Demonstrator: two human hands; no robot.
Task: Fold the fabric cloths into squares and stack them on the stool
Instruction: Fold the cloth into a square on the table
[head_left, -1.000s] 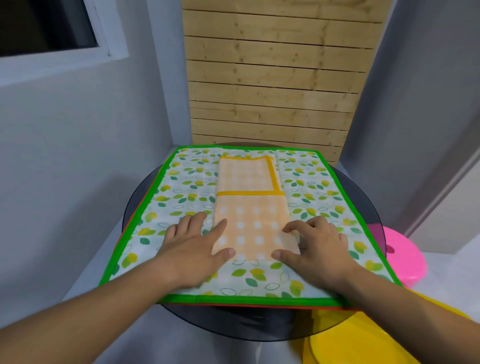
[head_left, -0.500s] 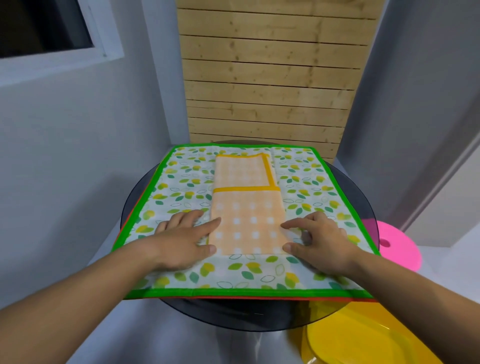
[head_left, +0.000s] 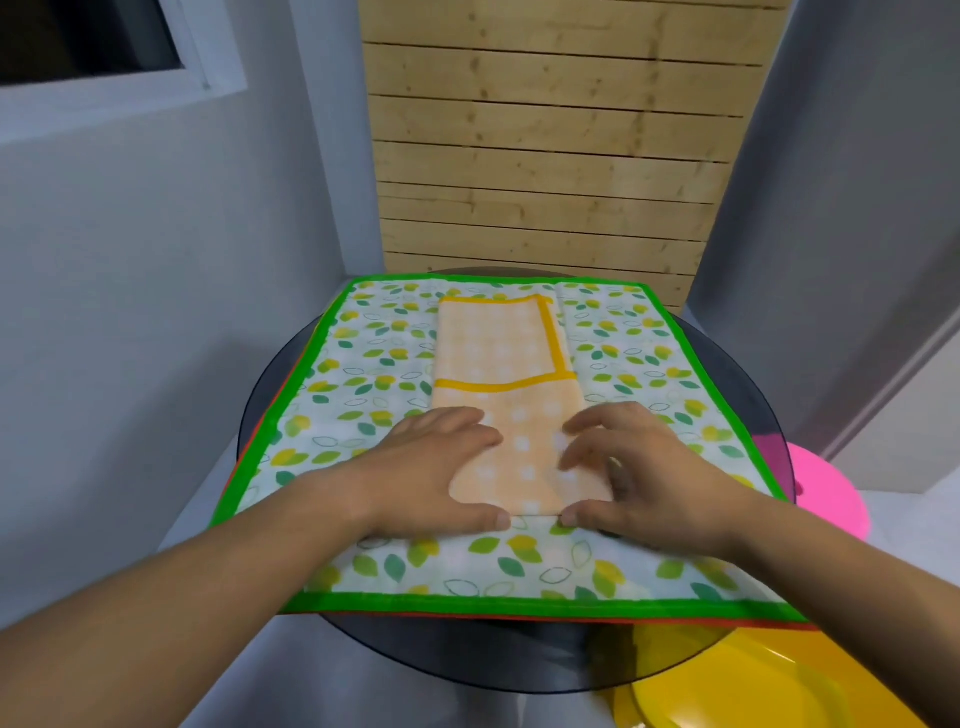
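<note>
I get one head-worn view, looking forward and down, close over the counter (head_left: 467, 657); the plank wall (head_left: 545, 156) sits at twelve o'clock.

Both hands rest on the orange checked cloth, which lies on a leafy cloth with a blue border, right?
Not quite: in the head view the leafy cloth has a green border, not blue. The left hand and right hand do rest on the orange checked cloth.
</note>
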